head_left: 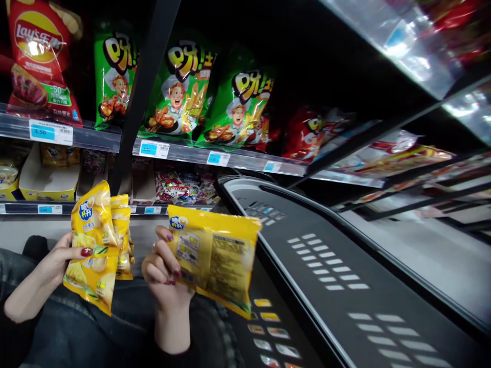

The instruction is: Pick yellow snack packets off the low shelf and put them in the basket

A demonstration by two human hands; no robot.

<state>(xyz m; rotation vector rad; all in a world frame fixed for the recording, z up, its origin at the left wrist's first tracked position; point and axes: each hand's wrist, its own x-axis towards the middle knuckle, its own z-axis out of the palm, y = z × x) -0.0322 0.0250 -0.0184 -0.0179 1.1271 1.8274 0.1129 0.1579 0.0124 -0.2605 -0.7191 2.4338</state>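
Observation:
My left hand (57, 263) is closed around several small yellow snack packets (94, 245), its thumb across the front one. The packets overlap in a stack, printed fronts toward me. My right hand (169, 271) grips a single yellow snack packet (226, 258) by its left end. That packet is tilted and shows its back, with small print and pictures. It is held beside the near wall of a dark grey shopping basket (299, 220). Through the slots in the basket's side, bits of yellow and other colours show.
Green snack bags (176, 97) and a red Lay's bag (42, 66) stand on the shelf ahead. Below it, an open cardboard box (48, 179) and small colourful packets (180, 186) sit on a lower shelf. Upper shelving (387, 41) overhangs on the right.

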